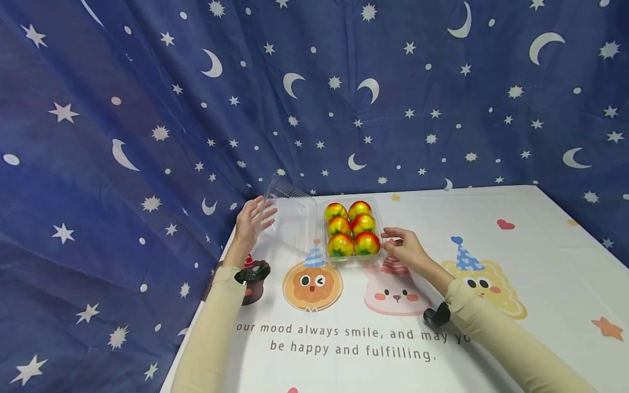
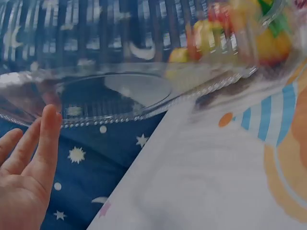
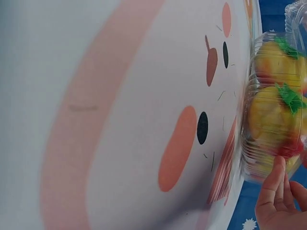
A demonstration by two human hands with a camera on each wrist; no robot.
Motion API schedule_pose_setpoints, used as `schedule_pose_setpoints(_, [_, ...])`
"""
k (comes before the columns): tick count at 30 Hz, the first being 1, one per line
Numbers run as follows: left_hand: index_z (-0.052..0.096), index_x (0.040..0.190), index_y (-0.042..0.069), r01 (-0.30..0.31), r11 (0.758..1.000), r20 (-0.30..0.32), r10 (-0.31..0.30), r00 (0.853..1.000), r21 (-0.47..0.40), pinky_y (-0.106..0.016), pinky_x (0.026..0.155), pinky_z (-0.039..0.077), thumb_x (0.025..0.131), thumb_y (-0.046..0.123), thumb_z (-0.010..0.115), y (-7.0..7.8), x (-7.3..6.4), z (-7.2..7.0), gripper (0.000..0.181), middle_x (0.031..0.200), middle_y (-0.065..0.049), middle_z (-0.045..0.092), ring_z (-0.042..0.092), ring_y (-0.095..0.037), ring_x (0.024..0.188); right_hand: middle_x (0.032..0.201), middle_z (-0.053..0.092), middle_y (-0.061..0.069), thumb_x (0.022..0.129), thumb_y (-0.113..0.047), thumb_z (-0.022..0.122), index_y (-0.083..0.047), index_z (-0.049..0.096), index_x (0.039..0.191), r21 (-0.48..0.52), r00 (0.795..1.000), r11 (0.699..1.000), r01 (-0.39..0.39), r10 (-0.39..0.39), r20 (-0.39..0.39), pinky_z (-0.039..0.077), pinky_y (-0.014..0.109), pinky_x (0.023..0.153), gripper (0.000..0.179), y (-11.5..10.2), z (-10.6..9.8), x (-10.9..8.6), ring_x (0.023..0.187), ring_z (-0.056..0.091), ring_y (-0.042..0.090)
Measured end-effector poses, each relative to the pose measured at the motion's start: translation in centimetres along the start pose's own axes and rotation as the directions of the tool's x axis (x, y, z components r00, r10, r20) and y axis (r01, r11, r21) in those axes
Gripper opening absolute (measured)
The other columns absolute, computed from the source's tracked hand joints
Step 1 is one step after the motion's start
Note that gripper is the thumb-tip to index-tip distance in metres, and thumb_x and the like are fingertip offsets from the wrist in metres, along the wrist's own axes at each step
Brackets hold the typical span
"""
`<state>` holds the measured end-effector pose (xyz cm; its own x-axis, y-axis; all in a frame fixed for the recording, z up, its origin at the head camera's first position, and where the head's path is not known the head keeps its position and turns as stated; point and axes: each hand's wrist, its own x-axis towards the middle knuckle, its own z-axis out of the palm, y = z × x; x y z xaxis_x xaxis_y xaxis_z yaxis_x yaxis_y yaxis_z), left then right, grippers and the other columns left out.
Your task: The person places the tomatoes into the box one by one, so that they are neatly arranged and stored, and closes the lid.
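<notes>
Left hand: the left hand (image 1: 251,222) is spread wide, its fingers straight and reaching to the outer edge of the lid; the wrist view shows the fingertips at its beaded rim, though whether the thumb grips is not plain.
Right hand: the right hand (image 1: 405,249) is at the right side of the box, fingers nearly straight and loosely apart, fingertips at the clear wall near its front corner.
Box: the clear plastic box (image 1: 346,260) lies on the tablecloth between the two hands, toward the far edge of the table, its top uncovered.
Lid: the clear lid (image 1: 294,222) is swung out to the left of the box, joined along the box's left side and tilted up.
Fruits: six red and yellow fruits (image 1: 366,242) sit inside the box in two columns of three, with green leaves showing on some.
Sleeves and wrists: pale long sleeves (image 1: 206,333) cover both forearms, and each wrist carries a black device (image 1: 253,273).
Tablecloth: the white tablecloth (image 1: 290,376) bears cartoon faces in party hats, including a winking round face (image 1: 313,286) just in front of the lid and a pink rabbit (image 1: 397,300) near the right hand.
Backdrop: a blue curtain (image 1: 339,33) with white moons and stars hangs behind the table.
</notes>
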<state>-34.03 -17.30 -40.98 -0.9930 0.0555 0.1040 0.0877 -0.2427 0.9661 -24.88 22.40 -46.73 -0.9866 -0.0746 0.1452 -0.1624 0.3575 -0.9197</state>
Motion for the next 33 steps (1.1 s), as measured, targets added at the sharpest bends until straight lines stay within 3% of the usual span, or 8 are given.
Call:
schedule_pose_setpoints(6, [0.04,0.145,-0.002,-0.085,0.993,0.026,0.087,0.996,-0.076,-0.031,0.079,0.055,0.106,0.032,0.024,-0.3,-0.2,1.5,0.055,0.142,-0.023,0.049,0.061,-0.03,0.117,0.124,0.06,0.03,0.089,0.002,0.064,0.014,0.048,0.137,-0.017,1.0,1.0,-0.014,0.014,0.01,0.058,0.035,0.074,0.052,-0.2,0.0,0.1,0.095,0.066,0.038])
schedule_pose_setpoints(10, [0.052,0.13,-0.006,-0.155,0.983,0.013,0.157,0.988,-0.096,-0.032,0.076,0.056,0.106,0.03,0.024,-0.4,-0.5,2.8,0.052,0.119,-0.012,0.066,0.067,-0.023,0.106,0.125,0.06,0.029,0.089,0.001,0.064,0.013,0.048,0.137,-0.033,1.0,0.999,-0.018,0.019,0.016,0.057,0.029,0.073,0.052,-0.3,-0.2,0.2,0.097,0.065,0.037])
schedule_pose_setpoints(13, [0.058,0.119,-0.005,-0.192,0.976,0.007,0.194,0.981,-0.103,-0.034,0.077,0.056,0.106,0.028,0.025,-0.6,-0.6,3.5,0.049,0.107,-0.005,0.069,0.068,-0.023,0.103,0.125,0.06,0.029,0.09,0.0,0.064,0.013,0.049,0.137,-0.046,1.0,0.999,-0.017,0.018,0.019,0.056,0.024,0.072,0.051,-0.3,-0.2,0.3,0.097,0.065,0.036])
schedule_pose_setpoints(16, [0.059,0.118,-0.006,-0.213,0.972,0.011,0.215,0.977,-0.096,-0.035,0.081,0.055,0.106,0.029,0.026,-0.8,-0.8,4.1,0.05,0.114,-0.014,0.068,0.064,-0.031,0.11,0.126,0.06,0.029,0.09,-0.001,0.064,0.013,0.048,0.137,-0.054,0.999,0.998,-0.02,0.021,0.024,0.057,0.028,0.074,0.051,-0.2,-0.3,0.3,0.098,0.065,0.036])
schedule_pose_setpoints(20, [0.052,0.131,-0.011,-0.239,0.97,0.041,0.241,0.97,-0.047,-0.042,0.093,0.049,0.105,0.031,0.024,-0.8,-1.2,5.5,0.057,0.131,-0.028,0.056,0.054,-0.039,0.122,0.127,0.059,0.03,0.092,-0.001,0.063,0.013,0.047,0.138,-0.059,0.999,0.998,-0.019,0.021,0.025,0.057,0.036,0.077,0.051,-0.1,-0.6,0.3,0.099,0.065,0.037])
schedule_pose_setpoints(24, [0.043,0.141,-0.011,-0.255,0.967,0.094,0.253,0.963,0.001,-0.051,0.106,0.038,0.105,0.033,0.024,-0.8,-1.7,6.7,0.06,0.143,-0.027,0.045,0.044,-0.037,0.132,0.127,0.059,0.03,0.092,-0.002,0.063,0.012,0.048,0.138,-0.061,1.0,0.998,-0.018,0.019,0.021,0.057,0.04,0.078,0.05,-0.4,-0.6,0.2,0.098,0.064,0.037])
schedule_pose_setpoints(28, [0.037,0.146,-0.009,-0.264,0.964,0.146,0.256,0.956,0.041,-0.052,0.112,0.031,0.106,0.032,0.023,-0.8,-2.1,7.2,0.059,0.153,-0.023,0.035,0.033,-0.034,0.142,0.126,0.059,0.03,0.092,-0.004,0.063,0.013,0.048,0.137,-0.057,1.0,0.998,-0.012,0.013,0.025,0.057,0.038,0.077,0.051,-0.5,-0.4,0.2,0.097,0.064,0.038])
schedule_pose_setpoints(33, [0.028,0.151,-0.007,-0.291,0.947,0.227,0.257,0.939,0.135,-0.054,0.113,0.026,0.107,0.025,0.017,-0.8,-2.8,7.7,0.056,0.159,-0.022,0.024,0.024,-0.036,0.146,0.126,0.059,0.031,0.094,-0.005,0.059,0.014,0.047,0.137,-0.044,0.999,0.999,-0.004,0.006,0.031,0.056,0.028,0.076,0.049,-0.4,-0.2,0.0,0.1,0.063,0.043])
